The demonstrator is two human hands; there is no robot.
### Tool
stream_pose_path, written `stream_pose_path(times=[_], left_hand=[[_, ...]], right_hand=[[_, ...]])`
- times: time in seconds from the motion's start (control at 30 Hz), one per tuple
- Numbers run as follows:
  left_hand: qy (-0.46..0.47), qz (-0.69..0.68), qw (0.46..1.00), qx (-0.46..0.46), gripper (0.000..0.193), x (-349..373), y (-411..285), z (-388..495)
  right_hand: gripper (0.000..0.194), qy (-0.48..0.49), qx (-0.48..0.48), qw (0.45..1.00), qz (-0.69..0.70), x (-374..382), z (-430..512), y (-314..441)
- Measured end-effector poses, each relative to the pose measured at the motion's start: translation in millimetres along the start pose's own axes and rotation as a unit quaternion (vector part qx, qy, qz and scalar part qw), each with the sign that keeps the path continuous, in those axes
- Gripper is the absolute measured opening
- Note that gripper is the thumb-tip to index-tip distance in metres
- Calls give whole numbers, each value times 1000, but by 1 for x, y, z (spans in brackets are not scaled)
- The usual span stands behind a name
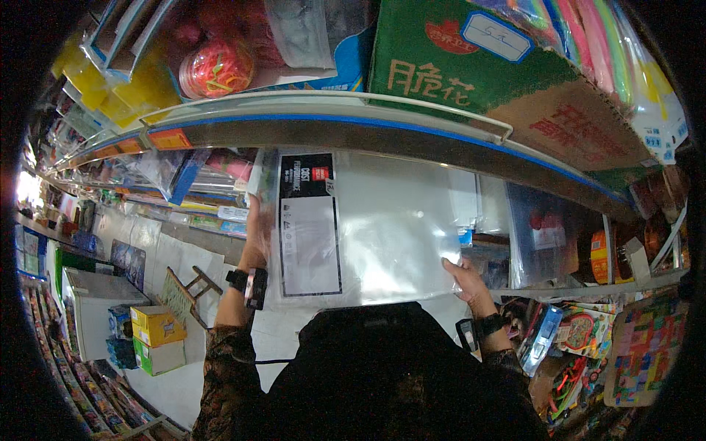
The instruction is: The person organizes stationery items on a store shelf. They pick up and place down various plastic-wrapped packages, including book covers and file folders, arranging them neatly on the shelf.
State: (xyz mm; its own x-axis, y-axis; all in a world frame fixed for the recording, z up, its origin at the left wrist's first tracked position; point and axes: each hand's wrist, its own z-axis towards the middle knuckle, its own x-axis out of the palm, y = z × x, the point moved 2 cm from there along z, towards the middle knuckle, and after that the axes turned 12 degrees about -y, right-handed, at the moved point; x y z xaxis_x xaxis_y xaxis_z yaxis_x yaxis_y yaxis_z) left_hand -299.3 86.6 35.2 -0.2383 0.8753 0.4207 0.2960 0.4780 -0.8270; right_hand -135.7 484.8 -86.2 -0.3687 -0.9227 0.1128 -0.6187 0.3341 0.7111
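Observation:
A stack of clear plastic file sleeves or bags (pixel 397 231) with a black-and-white printed insert (pixel 309 237) spans the space before my chest. At its left edge my left hand (pixel 258 229) grips it, the fingers mostly hidden behind the plastic. My right hand (pixel 466 278) pinches the lower right corner, thumb on the front. Both wrists wear dark bands with small devices. The far edge of the plastic lies under the lip of the upper shelf (pixel 331 124).
Above stand a green-and-brown cardboard box (pixel 436 71) and a round tub with red contents (pixel 218 69). A blue-tinted clear folder (pixel 540 237) is at right. On the floor at left are a wooden folding stool (pixel 185 292) and yellow (pixel 160 325) and green-white boxes (pixel 160 357).

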Motion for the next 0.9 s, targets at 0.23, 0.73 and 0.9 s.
stream_pose_path(times=[0.23, 0.73, 0.9], left_hand=[[100, 83, 981, -142, 41, -63, 11, 2], [211, 0, 960, -187, 44, -51, 5, -21], [179, 400, 899, 32, 38, -37, 6, -33]], right_hand=[[41, -57, 5, 997, 47, -12, 0, -16], [49, 38, -72, 991, 104, 14, -44, 21], [53, 46, -132, 988, 70, 17, -53, 28]])
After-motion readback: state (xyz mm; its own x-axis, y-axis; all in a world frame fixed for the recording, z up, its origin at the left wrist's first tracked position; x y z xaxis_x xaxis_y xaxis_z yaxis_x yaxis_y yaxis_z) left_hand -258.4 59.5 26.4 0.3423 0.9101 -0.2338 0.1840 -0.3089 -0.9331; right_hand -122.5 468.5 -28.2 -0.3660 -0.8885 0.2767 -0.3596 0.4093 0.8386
